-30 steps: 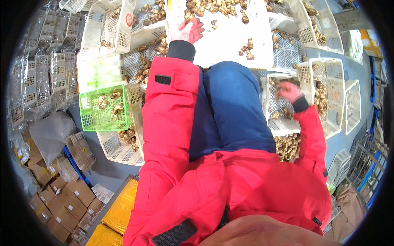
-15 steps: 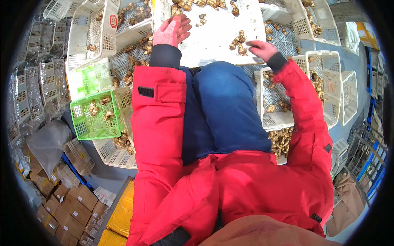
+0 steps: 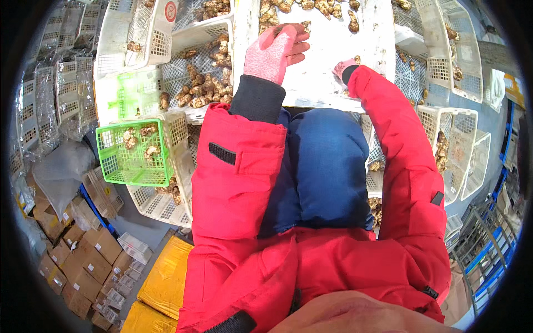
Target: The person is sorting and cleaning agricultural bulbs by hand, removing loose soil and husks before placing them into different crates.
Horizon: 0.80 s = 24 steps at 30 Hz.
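My left hand point(image 3: 276, 49), in a pink glove, lies flat on a white sorting tray point(image 3: 322, 86), fingers stretched out toward the right. Nothing shows in its grasp. My right hand point(image 3: 343, 69), also pink-gloved, is mostly hidden behind its red sleeve. It rests on the same tray beside a small brown lumpy piece point(image 3: 357, 59); whether it grips anything is hidden. Several more brown lumpy pieces point(image 3: 311, 6), like mushrooms, lie along the tray's far edge.
A green basket point(image 3: 133, 161) with a few brown pieces sits at my left. White lattice baskets point(image 3: 205, 83) holding more pieces stand left of the tray, others point(image 3: 447, 147) at right. Cardboard boxes point(image 3: 83, 261) and yellow sacks point(image 3: 166, 277) lie on the floor.
My right hand left the basket at my right and came up onto the white tray. My left hand shifted right along the tray, closer to the right one.
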Each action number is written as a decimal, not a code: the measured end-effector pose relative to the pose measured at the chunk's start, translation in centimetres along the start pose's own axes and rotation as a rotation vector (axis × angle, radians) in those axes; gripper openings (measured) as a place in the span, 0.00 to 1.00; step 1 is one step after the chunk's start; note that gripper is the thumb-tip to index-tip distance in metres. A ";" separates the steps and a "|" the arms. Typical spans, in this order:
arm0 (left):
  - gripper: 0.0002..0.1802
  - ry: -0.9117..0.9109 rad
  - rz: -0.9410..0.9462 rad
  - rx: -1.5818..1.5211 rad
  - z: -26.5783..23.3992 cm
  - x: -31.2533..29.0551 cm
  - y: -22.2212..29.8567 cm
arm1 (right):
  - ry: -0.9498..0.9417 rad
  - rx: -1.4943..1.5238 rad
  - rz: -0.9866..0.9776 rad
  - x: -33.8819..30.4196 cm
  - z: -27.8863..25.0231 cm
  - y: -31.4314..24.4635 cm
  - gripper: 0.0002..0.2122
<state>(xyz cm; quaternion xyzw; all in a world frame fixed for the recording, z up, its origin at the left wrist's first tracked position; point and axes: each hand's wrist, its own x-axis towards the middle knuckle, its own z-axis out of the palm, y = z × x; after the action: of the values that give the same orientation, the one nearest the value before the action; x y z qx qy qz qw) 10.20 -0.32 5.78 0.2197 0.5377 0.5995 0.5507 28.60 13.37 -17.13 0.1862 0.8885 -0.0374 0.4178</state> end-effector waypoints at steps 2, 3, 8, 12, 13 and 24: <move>0.24 0.001 0.005 -0.001 -0.4 0.0 -0.1 | 0.231 0.318 0.045 -1.0 -1.0 0.8 0.13; 0.24 -0.008 0.009 -0.002 -0.5 0.2 -0.1 | 0.348 0.477 0.077 -1.7 -1.8 1.5 0.12; 0.25 0.129 -0.115 0.147 -0.8 0.5 -1.3 | 0.408 1.952 -0.306 -7.5 -8.3 2.4 0.19; 0.27 0.056 -0.409 0.045 0.9 0.4 -2.1 | 0.583 2.169 -0.819 -12.6 -11.0 1.0 0.20; 0.26 -0.036 -0.408 0.012 0.9 0.2 -1.8 | 0.630 2.190 -0.868 -13.4 -11.9 0.3 0.20; 0.19 -0.128 -0.203 -0.030 0.9 -0.7 -1.3 | 0.786 2.254 -0.938 -14.8 -15.9 -4.5 0.28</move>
<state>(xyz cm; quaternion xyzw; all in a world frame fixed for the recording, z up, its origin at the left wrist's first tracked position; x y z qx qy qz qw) 11.74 -0.83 5.19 0.1938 0.5119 0.5334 0.6448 23.97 8.26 3.97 0.1043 0.4092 -0.8511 -0.3121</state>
